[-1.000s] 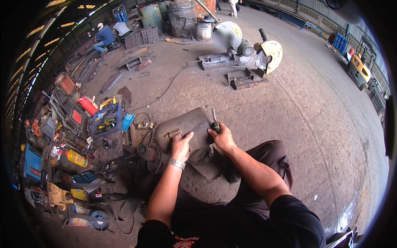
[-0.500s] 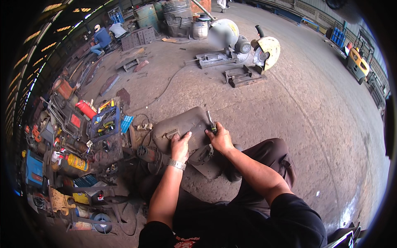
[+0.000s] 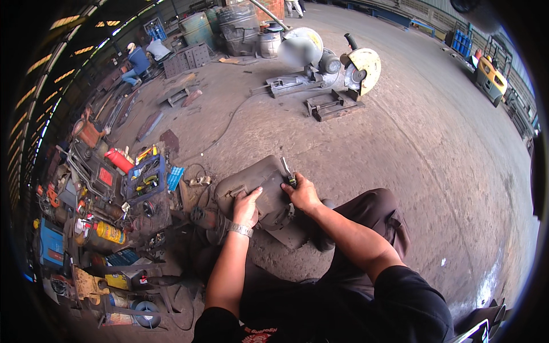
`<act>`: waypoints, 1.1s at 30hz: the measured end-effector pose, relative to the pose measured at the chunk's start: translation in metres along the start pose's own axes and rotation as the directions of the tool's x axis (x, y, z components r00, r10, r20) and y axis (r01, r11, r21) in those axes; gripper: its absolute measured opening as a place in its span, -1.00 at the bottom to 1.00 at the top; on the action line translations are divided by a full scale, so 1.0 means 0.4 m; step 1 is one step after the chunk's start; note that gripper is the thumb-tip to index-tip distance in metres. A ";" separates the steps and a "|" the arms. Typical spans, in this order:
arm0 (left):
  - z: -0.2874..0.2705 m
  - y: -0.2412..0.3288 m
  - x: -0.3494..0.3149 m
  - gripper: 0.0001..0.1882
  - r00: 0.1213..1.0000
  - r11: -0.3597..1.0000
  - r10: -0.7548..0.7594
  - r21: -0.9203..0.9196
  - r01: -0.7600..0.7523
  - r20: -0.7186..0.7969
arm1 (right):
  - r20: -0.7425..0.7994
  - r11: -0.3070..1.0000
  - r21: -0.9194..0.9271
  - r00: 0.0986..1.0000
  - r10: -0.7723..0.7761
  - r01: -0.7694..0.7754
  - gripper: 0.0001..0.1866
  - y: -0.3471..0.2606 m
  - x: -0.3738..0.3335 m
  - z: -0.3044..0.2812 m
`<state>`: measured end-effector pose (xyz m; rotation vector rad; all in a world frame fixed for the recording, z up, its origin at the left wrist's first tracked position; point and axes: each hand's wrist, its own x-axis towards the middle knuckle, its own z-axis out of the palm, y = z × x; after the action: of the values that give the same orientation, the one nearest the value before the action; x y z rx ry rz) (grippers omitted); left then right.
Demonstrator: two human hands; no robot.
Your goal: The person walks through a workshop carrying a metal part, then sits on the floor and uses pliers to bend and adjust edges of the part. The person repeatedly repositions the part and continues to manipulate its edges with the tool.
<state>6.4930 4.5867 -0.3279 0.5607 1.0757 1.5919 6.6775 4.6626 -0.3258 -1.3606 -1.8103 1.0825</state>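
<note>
A dusty grey-brown rounded metal case lies tilted in front of my knees. My left hand, with a metal watch on its wrist, grips the near left part of the case, thumb on top and other fingers mostly hidden. In my right hand is a screwdriver, its bright shaft pointing up and away beside the far right edge of the case. The right thumb presses close to the case's right side. Below the case sits a dark lower part, partly covered by the case and my hands.
On my left stand crowded tools, including a blue toolbox, a red bottle and a yellow can. Ahead are cut-off saws with a cable across the floor. Two people sit far left; a yellow forklift stands far right.
The case has tipped and shifted slightly toward me, with both hands still at it. My right hand and the screwdriver have moved a little left and nearer. The view has shifted slightly.
</note>
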 end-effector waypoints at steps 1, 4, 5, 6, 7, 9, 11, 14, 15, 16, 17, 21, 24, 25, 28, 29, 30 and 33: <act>0.002 0.002 -0.004 -0.69 1.000 1.000 -0.009 -0.012 0.009 0.002 | -0.014 1.000 -0.028 1.000 -0.010 0.010 -0.51 -0.007 -0.007 -0.001; 0.006 0.004 -0.015 -0.70 1.000 1.000 0.002 -0.014 -0.002 -0.011 | 0.018 0.999 -0.034 1.000 -0.009 0.010 -0.43 -0.035 -0.024 -0.014; 0.010 0.001 -0.016 -0.70 1.000 1.000 0.009 -0.016 -0.010 -0.016 | 0.027 0.999 -0.049 1.000 -0.002 0.003 -0.42 -0.038 -0.027 -0.019; 0.015 -0.002 -0.015 -0.70 0.999 1.000 0.015 -0.009 -0.015 -0.028 | 0.020 0.999 -0.051 1.000 -0.006 0.007 -0.41 -0.036 -0.027 -0.019; 0.019 -0.004 -0.013 -0.70 0.999 1.000 0.020 -0.003 -0.020 -0.041 | 0.013 0.999 -0.052 1.000 -0.010 0.011 -0.40 -0.034 -0.027 -0.019; 0.024 -0.014 -0.009 -0.71 0.997 0.999 0.044 0.010 -0.044 -0.065 | -0.002 0.998 -0.059 1.000 -0.017 0.017 -0.41 -0.030 -0.027 -0.016; 0.025 -0.027 -0.002 -0.71 0.993 0.996 0.085 0.025 -0.083 -0.087 | -0.019 0.997 -0.067 1.000 -0.023 0.021 -0.46 -0.030 -0.027 -0.011; 0.015 -0.042 0.008 -0.71 0.988 0.992 0.113 0.069 -0.106 -0.109 | -0.016 0.998 -0.061 0.999 -0.036 0.034 -0.45 -0.028 -0.029 -0.011; 0.013 -0.045 0.011 -0.71 0.987 0.990 0.122 0.083 -0.114 -0.102 | -0.015 0.998 -0.055 0.999 -0.031 0.030 -0.45 -0.027 -0.027 -0.012; 0.010 -0.047 0.014 -0.71 0.987 0.988 0.130 0.096 -0.121 -0.094 | -0.013 0.998 -0.049 1.000 -0.027 0.026 -0.44 -0.026 -0.026 -0.013; 0.010 -0.045 0.014 -0.71 0.986 0.985 0.139 0.110 -0.129 -0.089 | -0.009 0.999 -0.042 1.000 -0.022 0.022 -0.44 -0.024 -0.024 -0.012; 0.000 -0.041 0.013 -0.70 0.994 0.994 0.090 0.071 -0.086 -0.055 | -0.004 0.999 -0.043 1.000 0.003 -0.003 -0.43 -0.018 -0.020 -0.005; -0.008 -0.043 0.018 -0.69 0.995 0.989 0.096 0.112 -0.092 -0.034 | 0.023 1.000 -0.017 1.000 0.017 -0.017 -0.41 -0.005 -0.012 -0.003; -0.011 -0.044 0.019 -0.69 0.995 0.989 0.093 0.117 -0.090 -0.022 | 0.018 1.000 -0.020 1.000 0.007 -0.007 -0.40 0.001 -0.012 -0.002; -0.028 -0.044 0.024 -0.69 0.999 0.992 0.048 0.118 -0.050 0.019 | 0.008 1.000 -0.017 1.000 -0.003 0.003 -0.41 0.007 -0.011 -0.004; -0.029 -0.043 0.023 -0.69 0.999 0.993 0.025 0.117 -0.029 0.035 | 0.004 1.000 -0.015 1.000 -0.002 0.002 -0.41 0.005 -0.012 -0.007; -0.026 -0.045 0.023 -0.69 0.999 0.992 0.041 0.121 -0.045 0.031 | 0.003 0.999 -0.038 1.000 -0.003 0.003 -0.42 0.003 -0.012 -0.011; -0.029 -0.053 0.024 -0.72 0.996 0.987 0.085 0.140 -0.085 0.006 | -0.003 0.996 -0.086 1.000 -0.014 0.013 -0.43 -0.013 -0.018 -0.020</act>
<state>6.4917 4.5917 -0.3534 0.7090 1.1833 1.5972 6.6838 4.6569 -0.3174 -1.3970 -1.8802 1.0053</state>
